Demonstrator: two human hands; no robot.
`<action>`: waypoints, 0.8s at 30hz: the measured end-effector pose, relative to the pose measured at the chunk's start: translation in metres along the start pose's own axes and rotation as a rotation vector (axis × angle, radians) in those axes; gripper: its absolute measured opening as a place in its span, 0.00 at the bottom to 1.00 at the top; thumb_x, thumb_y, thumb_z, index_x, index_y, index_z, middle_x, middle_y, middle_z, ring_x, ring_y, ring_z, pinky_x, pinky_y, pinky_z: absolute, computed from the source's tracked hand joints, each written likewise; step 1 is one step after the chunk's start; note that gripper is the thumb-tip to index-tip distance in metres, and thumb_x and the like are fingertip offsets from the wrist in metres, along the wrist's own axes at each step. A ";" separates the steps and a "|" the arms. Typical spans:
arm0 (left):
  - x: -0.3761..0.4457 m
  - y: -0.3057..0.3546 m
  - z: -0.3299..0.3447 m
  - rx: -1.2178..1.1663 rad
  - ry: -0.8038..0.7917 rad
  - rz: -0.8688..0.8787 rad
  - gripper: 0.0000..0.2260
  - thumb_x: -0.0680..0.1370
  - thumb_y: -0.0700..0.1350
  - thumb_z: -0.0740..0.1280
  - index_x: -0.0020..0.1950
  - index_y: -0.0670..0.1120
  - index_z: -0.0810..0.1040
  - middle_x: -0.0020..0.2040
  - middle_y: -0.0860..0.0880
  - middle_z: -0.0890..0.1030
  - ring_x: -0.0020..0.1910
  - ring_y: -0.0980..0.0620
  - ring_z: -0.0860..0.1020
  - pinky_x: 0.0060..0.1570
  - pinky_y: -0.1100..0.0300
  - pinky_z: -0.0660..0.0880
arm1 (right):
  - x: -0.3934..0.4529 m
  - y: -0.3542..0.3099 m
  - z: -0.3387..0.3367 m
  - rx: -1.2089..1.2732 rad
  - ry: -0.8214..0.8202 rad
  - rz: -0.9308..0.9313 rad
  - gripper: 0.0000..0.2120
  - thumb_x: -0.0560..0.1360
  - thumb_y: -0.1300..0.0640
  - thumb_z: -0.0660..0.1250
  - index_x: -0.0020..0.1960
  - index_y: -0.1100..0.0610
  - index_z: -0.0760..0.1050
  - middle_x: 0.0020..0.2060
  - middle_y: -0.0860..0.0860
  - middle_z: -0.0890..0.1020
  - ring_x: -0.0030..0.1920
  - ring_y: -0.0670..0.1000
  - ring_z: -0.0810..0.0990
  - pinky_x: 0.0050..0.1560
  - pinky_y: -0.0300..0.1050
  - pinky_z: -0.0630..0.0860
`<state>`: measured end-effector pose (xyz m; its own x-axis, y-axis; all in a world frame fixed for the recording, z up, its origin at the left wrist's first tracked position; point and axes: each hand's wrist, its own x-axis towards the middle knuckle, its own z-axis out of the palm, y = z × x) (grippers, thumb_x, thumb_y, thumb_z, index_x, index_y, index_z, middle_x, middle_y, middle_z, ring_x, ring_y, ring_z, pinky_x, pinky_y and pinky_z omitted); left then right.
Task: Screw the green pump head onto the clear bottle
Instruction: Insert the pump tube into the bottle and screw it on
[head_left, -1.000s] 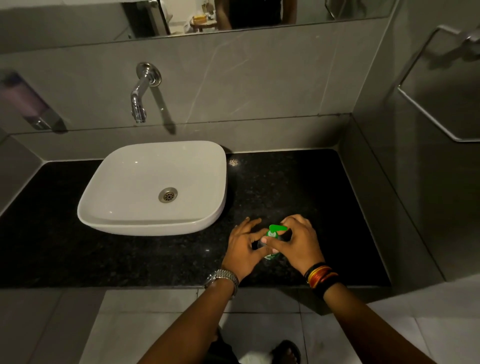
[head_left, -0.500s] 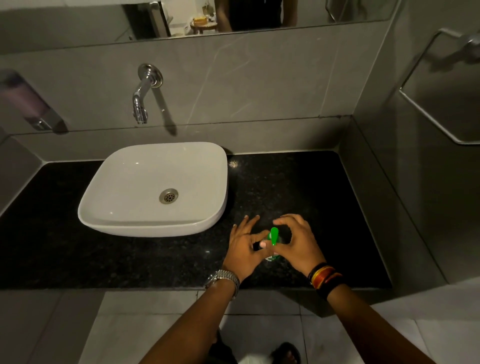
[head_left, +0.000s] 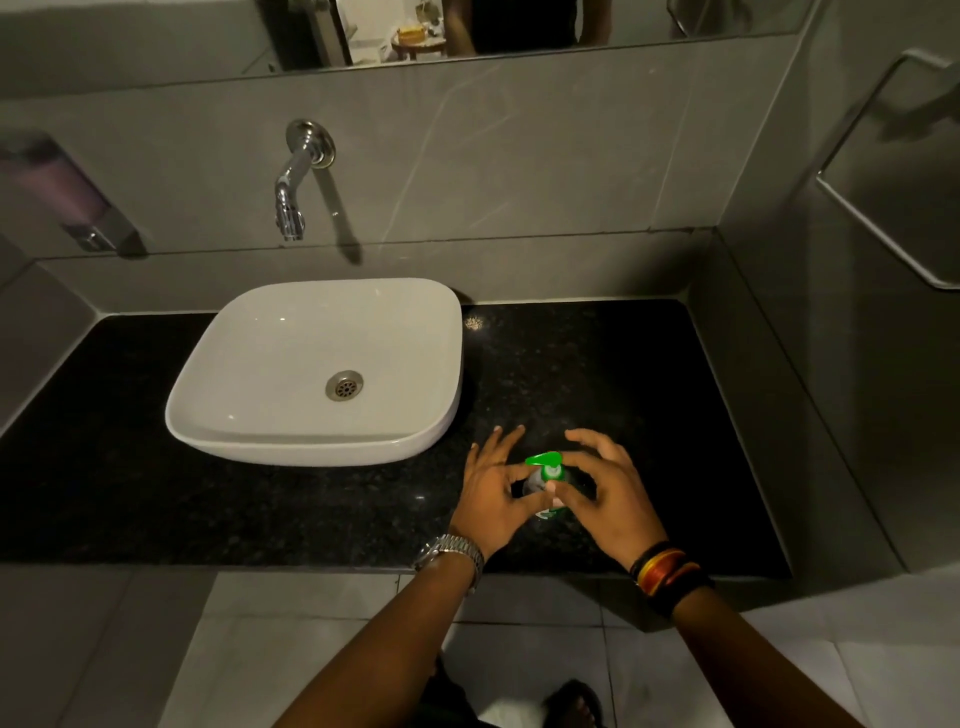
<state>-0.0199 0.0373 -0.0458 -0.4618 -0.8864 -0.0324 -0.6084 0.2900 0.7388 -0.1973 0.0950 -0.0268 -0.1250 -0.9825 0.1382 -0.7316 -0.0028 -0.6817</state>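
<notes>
Since half a second ago, the green plastic pump head (head_left: 546, 466) has turned so its spout points left and slightly away, where before it showed as a narrow upright sliver between the hands, and the right hand's fingers have spread wider. It sits on top of the clear plastic bottle (head_left: 535, 486), which stands upright on the black speckled stone countertop (head_left: 597, 374), to the right of the white rounded-square ceramic basin (head_left: 260, 431) and near the counter's front edge.

The left hand (head_left: 493, 499), with a silver metal wristwatch (head_left: 451, 552) on its wrist, curls thumb and forefinger around the bottle just below the pump, while its other fingers fan out toward the basin. The right hand (head_left: 605, 496), wearing a stack of black, yellow and red wristbands (head_left: 667, 571), touches the pump's collar with its thumb tip from the front; its remaining fingers arch open above and behind the pump, not closed on it. How far the collar is threaded onto the neck cannot be told.

A chrome wall-mounted tap (head_left: 296, 182) hangs over the basin's rear edge.
</notes>
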 end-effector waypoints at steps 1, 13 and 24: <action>0.000 0.001 0.000 0.001 -0.006 0.000 0.21 0.73 0.59 0.74 0.66 0.58 0.82 0.83 0.52 0.62 0.84 0.50 0.51 0.83 0.45 0.42 | 0.000 -0.001 0.000 -0.009 0.030 -0.001 0.14 0.70 0.48 0.75 0.53 0.51 0.82 0.64 0.47 0.76 0.65 0.49 0.72 0.65 0.53 0.74; -0.001 0.003 -0.002 0.019 -0.034 -0.018 0.24 0.75 0.58 0.73 0.71 0.60 0.77 0.83 0.52 0.62 0.84 0.49 0.50 0.83 0.42 0.42 | 0.005 -0.005 0.005 0.039 0.049 -0.006 0.13 0.69 0.41 0.72 0.49 0.46 0.79 0.61 0.43 0.74 0.61 0.46 0.73 0.62 0.51 0.76; -0.002 0.007 -0.003 0.029 -0.033 -0.028 0.25 0.75 0.60 0.73 0.71 0.58 0.78 0.83 0.53 0.62 0.84 0.51 0.50 0.83 0.42 0.42 | 0.009 -0.001 0.000 0.270 -0.027 0.087 0.12 0.67 0.46 0.78 0.48 0.49 0.84 0.60 0.41 0.75 0.62 0.41 0.75 0.64 0.45 0.75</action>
<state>-0.0210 0.0402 -0.0389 -0.4649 -0.8821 -0.0754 -0.6397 0.2758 0.7174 -0.1981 0.0867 -0.0249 -0.1588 -0.9858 0.0545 -0.5137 0.0353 -0.8573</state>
